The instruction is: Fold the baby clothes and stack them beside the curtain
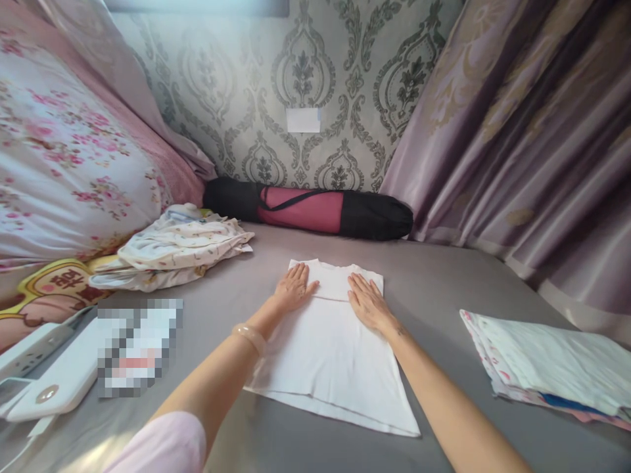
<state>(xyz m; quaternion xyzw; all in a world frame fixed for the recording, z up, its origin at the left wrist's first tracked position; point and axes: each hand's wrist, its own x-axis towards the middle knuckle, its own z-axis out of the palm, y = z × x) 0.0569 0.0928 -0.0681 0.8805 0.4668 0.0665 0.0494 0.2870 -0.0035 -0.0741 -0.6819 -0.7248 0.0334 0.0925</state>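
Observation:
A small white garment, like a child's dress or shirt with a seam across its upper part, lies spread flat on the grey sheet. Its neckline points away from me and its wider hem faces me. My left hand rests flat on the upper left of the cloth, fingers stretched out. On the upper right, my right hand also presses flat with its fingers extended. Neither hand grips the fabric. A bangle circles my left wrist.
Folded clothes are stacked at the right. Rumpled clothes lie at the left, above a white power bank and power strip with cables. A black and pink bag lies along the patterned wall; curtains hang at the right.

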